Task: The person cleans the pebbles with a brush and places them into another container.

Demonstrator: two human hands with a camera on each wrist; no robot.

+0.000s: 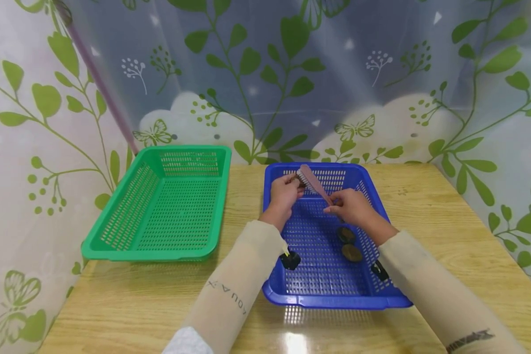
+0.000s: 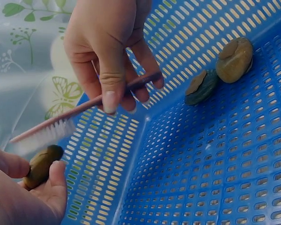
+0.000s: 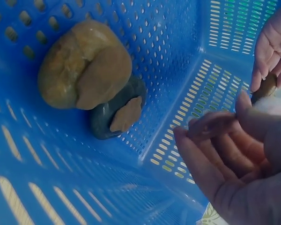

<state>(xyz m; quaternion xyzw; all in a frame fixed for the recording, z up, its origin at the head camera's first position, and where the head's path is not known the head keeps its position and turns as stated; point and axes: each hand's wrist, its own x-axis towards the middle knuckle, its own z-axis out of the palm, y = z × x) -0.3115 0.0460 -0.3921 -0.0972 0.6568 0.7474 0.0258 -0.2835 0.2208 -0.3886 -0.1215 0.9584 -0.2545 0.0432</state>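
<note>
A small brown-green stone [image 2: 41, 166] is pinched between the thumb and fingers of my left hand [image 1: 285, 196], over the far side of the blue basket [image 1: 336, 302]. My right hand [image 1: 356, 207] grips the handle of a pink brush [image 1: 314, 184], thumb on top. Its white bristles [image 2: 47, 136] face the stone, right above it in the left wrist view. Lower in the basket lie two more stones side by side. One is yellowish brown [image 3: 65, 70], the other dark green [image 3: 103, 119], and each carries a brown patch on its surface.
To the left stands a green plastic basket [image 1: 155, 255] with slotted walls. Both baskets rest on a light wooden table [image 1: 243, 206]. Behind them hangs a curtain [image 1: 256, 113] printed with leaves and butterflies. A black object [image 1: 290, 260] shows beside the left sleeve.
</note>
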